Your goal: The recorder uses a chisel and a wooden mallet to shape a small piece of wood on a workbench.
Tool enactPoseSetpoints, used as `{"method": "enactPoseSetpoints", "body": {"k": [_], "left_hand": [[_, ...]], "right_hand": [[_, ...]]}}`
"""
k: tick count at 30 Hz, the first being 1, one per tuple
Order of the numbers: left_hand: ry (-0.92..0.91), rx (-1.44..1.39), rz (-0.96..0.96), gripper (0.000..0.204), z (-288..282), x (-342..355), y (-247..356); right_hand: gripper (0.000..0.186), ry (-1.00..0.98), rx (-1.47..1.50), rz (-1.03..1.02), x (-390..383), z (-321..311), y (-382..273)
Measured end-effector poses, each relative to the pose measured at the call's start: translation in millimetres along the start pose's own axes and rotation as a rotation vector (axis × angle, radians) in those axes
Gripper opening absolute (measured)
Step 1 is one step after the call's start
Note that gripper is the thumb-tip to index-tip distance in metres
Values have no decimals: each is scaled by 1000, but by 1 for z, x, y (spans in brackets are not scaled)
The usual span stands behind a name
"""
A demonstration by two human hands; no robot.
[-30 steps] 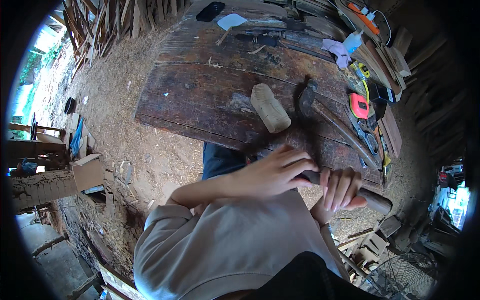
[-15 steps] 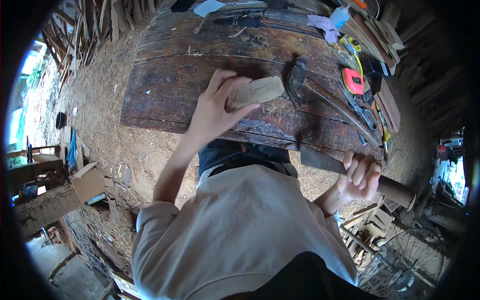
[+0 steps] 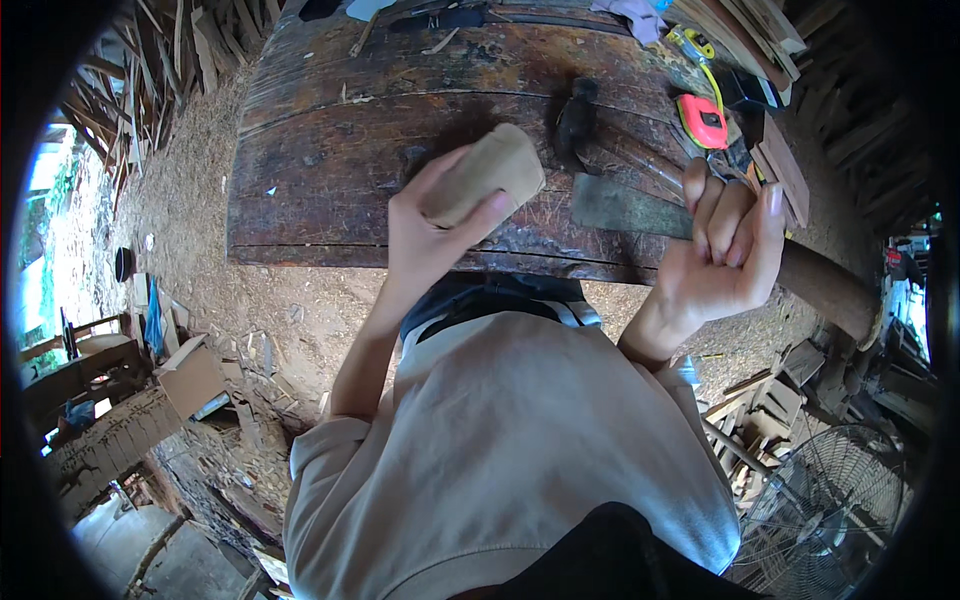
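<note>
The left hand (image 3: 425, 230) is grasping the wooden block (image 3: 490, 172); this block lies between its thumb and its other fingers, above the near part of the desk (image 3: 320, 170). The right hand (image 3: 715, 265) has its fingers curled around the chisel (image 3: 628, 208), with the blade toward the left.

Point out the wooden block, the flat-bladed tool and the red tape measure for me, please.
Wooden block (image 3: 486, 173): head view, middle of its broad face.
Flat-bladed tool (image 3: 630, 208): head view, on its metal blade.
Red tape measure (image 3: 703, 121): head view, on its case.
</note>
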State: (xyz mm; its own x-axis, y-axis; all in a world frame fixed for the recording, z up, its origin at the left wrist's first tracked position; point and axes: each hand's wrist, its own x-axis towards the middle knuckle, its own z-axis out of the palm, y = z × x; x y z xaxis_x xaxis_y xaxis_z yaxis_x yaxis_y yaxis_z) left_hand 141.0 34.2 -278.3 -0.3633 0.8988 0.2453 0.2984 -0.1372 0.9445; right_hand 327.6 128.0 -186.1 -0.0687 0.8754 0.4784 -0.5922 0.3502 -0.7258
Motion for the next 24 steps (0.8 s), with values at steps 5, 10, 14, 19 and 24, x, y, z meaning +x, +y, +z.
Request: {"method": "enactPoseSetpoints", "body": {"k": [5,10,14,19,24], "left_hand": [[46,-479,-307,43,-16,4,-4],[-40,51,-73,30,-24,15,3],[34,409,274,24,-31,24,-13],[83,649,286,79,-18,5,17],[50,771,188,71,-7,11,2]], "right_hand": [[47,-68,46,60,-5,-7,-6],[47,-80,136,78,-5,-14,-8],[46,-103,182,90,-7,-18,-10],[43,-423,280,-78,-13,-26,6],[66,-799,179,-367,-17,-7,28]]}}
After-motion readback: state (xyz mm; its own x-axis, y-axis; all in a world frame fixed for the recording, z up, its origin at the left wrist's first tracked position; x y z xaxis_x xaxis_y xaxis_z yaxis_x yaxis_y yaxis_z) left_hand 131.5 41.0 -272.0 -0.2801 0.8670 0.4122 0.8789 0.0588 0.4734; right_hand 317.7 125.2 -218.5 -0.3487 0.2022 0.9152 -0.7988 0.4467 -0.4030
